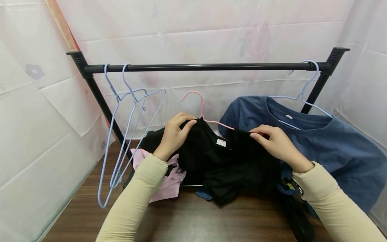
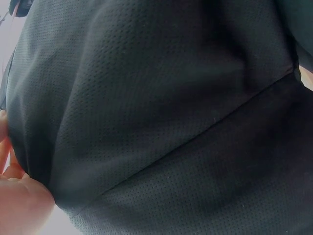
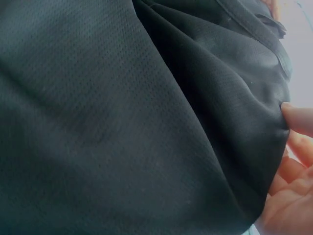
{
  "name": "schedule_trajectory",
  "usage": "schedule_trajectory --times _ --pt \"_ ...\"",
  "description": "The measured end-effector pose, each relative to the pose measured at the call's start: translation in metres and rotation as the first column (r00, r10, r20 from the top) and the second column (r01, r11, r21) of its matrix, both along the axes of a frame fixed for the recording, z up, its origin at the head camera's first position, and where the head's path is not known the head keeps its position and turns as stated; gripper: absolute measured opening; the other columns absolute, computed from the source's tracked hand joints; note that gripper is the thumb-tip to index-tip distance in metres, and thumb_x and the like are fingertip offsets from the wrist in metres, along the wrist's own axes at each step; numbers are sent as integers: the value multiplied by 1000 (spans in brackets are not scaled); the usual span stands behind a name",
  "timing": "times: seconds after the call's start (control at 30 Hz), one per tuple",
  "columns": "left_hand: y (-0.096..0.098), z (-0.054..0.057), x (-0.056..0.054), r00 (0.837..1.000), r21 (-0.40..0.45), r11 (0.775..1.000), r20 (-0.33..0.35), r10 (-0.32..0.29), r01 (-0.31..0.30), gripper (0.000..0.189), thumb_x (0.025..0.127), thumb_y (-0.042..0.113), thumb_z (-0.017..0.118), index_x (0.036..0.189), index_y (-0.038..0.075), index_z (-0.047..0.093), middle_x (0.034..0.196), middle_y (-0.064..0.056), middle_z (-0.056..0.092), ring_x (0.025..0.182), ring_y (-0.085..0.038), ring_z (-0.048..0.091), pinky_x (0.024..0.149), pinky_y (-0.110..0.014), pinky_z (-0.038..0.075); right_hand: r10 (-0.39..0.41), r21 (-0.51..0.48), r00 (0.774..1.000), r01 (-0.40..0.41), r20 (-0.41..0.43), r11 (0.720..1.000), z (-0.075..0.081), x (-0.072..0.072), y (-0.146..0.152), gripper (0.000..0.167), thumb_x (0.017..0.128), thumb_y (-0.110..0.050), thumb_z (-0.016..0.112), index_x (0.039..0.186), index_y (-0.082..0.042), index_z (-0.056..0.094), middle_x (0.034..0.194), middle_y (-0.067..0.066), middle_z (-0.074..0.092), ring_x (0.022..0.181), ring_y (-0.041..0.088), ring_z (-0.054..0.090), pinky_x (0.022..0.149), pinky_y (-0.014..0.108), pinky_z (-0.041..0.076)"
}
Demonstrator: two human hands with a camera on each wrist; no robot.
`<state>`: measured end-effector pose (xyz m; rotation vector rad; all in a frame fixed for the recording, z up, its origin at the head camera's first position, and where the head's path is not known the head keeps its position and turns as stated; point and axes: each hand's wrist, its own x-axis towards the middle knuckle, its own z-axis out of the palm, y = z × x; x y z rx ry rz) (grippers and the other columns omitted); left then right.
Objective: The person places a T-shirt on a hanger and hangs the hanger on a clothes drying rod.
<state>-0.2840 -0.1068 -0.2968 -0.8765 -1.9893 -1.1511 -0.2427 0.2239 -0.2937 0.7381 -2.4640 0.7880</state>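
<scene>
A black T-shirt (image 1: 193, 151) with a white neck label hangs between my two hands, a pink hanger (image 1: 202, 104) inside it. The hanger's hook stands free below the rail, and part of one arm shows across the neck opening. My left hand (image 1: 175, 134) pinches the shirt's shoulder just left of the hook. On the other shoulder, my right hand (image 1: 276, 143) pinches the fabric between thumb and fingers. Black mesh cloth (image 2: 146, 107) fills most of the left wrist view, with the thumb at its edge. The right wrist view shows folded black cloth (image 3: 122, 122) beside the fingers.
A black rail (image 1: 193, 67) crosses above. Two bare blue hangers (image 1: 105, 161) hang at its left end. A blue shirt (image 1: 341, 148) hangs on another blue hanger (image 1: 303, 90) at the right. Pink cloth (image 1: 167, 186) and a black strap (image 1: 297, 218) lie on the brown table (image 1: 193, 222).
</scene>
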Motion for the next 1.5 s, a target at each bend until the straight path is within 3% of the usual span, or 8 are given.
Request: schedule_trajectory --times 0.23,0.5,1.5 --pt "3 1 0 1000 24 1000 -16 -9 10 14 92 13 67 98 2 75 94 -10 70 90 -21 66 83 -32 53 2 -49 995 -7 -101 999 1 3 -7 13 92 -10 68 102 -11 76 91 0 71 75 1 52 66 15 41" --pt "0 1 0 999 21 999 38 -31 30 17 93 16 67 103 6 76 97 -7 71 94 -18 66 88 -30 52 -9 -38 987 3 -163 999 -5 5 -15 9 92 -5 65 96 -5 73 89 3 69 75 6 54 68 16 41" --pt "-25 -6 -2 1000 86 996 6 26 -26 16 95 13 64 102 4 75 100 -10 72 99 -21 67 90 -25 50 -95 -126 980 74 -176 989 -11 13 10 8 94 -6 64 96 -6 72 89 4 68 69 0 46 56 17 37"
